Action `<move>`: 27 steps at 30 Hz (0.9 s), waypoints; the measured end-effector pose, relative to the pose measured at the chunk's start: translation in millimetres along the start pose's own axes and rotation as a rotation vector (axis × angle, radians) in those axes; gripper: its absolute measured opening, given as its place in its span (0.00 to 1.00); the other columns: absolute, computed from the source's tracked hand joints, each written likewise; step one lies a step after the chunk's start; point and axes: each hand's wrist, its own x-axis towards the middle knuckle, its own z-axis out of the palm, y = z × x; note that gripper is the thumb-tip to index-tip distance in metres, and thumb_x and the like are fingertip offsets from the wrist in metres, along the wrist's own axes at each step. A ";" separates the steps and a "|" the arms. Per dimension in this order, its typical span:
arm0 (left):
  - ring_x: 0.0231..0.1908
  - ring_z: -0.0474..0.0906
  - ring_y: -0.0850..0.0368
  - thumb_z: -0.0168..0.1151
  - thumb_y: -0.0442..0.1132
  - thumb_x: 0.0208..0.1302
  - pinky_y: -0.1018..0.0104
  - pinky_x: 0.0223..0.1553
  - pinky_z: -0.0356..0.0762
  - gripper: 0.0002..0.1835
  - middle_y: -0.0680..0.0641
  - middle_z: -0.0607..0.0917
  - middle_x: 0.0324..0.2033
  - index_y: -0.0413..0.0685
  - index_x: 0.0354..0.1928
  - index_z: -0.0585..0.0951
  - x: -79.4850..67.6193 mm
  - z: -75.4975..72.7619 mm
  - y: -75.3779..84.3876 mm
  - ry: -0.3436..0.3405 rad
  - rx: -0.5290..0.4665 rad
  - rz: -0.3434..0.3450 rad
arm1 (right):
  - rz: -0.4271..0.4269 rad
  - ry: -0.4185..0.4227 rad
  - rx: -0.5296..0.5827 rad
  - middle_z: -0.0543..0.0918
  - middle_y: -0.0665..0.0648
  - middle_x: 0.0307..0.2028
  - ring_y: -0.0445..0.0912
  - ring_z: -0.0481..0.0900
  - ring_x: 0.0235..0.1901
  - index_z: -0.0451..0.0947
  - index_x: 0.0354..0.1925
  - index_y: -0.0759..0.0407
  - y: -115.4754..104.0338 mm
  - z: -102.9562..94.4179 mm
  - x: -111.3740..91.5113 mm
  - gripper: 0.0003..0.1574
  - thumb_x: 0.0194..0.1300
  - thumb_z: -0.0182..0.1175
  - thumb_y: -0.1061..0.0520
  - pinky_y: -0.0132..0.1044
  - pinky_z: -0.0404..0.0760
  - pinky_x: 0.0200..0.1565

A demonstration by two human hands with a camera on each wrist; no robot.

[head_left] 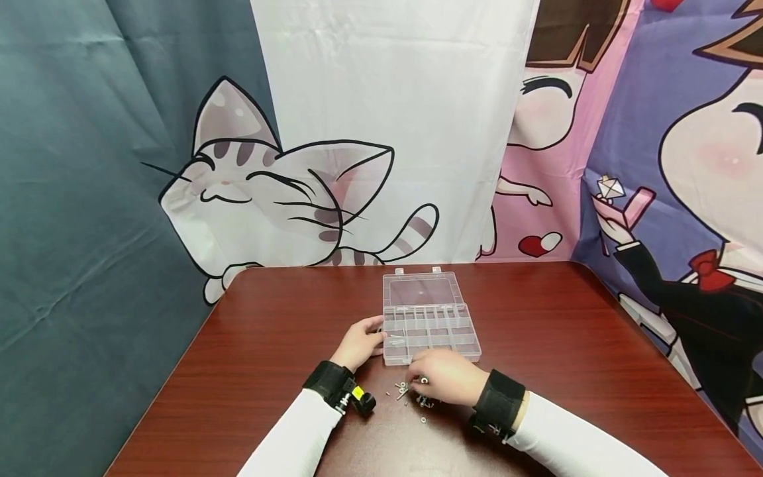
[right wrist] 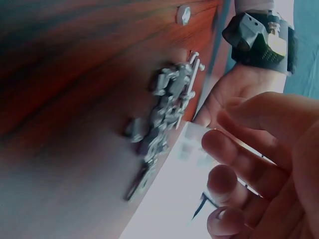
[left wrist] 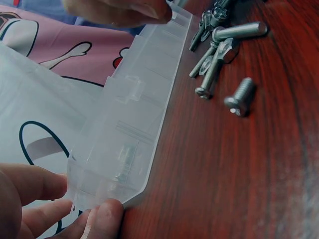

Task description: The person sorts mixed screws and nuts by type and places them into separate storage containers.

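Note:
A clear plastic compartment box (head_left: 430, 319) stands with its lid (head_left: 420, 290) folded back. My left hand (head_left: 356, 346) grips its left side, with fingers and thumb at the corner in the left wrist view. Some screws (head_left: 397, 336) lie in the box's left compartments. My right hand (head_left: 448, 376) hovers by the box's front edge, over a pile of metal screws and nuts (right wrist: 169, 99). Its fingers (right wrist: 224, 181) bend loosely in the right wrist view, and nothing shows between them. One short screw (left wrist: 240, 97) lies apart from the pile.
A loose nut (head_left: 424, 420) lies on the reddish-brown table (head_left: 286, 305) in front of the pile. Behind the table hangs a printed cloth (head_left: 393, 86) with a cartoon cat. Each wrist wears a black strap (head_left: 501, 401) with a small camera.

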 end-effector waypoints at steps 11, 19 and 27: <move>0.56 0.76 0.33 0.52 0.27 0.71 0.56 0.44 0.85 0.25 0.25 0.69 0.64 0.26 0.68 0.66 -22.4 -1.6 32.7 -0.022 0.013 0.006 | -0.089 -0.109 -0.151 0.79 0.40 0.28 0.33 0.77 0.29 0.86 0.29 0.43 -18.1 1.8 21.2 0.05 0.55 0.72 0.55 0.26 0.75 0.30; 0.56 0.76 0.33 0.52 0.28 0.71 0.55 0.45 0.85 0.26 0.25 0.68 0.64 0.26 0.69 0.65 -18.3 -2.3 26.1 -0.027 0.000 0.018 | -0.120 -0.106 -0.180 0.77 0.41 0.26 0.35 0.77 0.29 0.84 0.27 0.43 -17.6 6.7 23.1 0.06 0.54 0.72 0.55 0.27 0.76 0.29; 0.55 0.78 0.39 0.54 0.30 0.72 0.58 0.43 0.86 0.26 0.30 0.69 0.66 0.32 0.70 0.66 -4.4 -3.6 2.9 -0.017 0.014 0.004 | -0.159 -0.070 -0.238 0.75 0.41 0.25 0.36 0.76 0.26 0.83 0.24 0.42 -19.0 10.0 24.5 0.07 0.53 0.73 0.53 0.26 0.73 0.25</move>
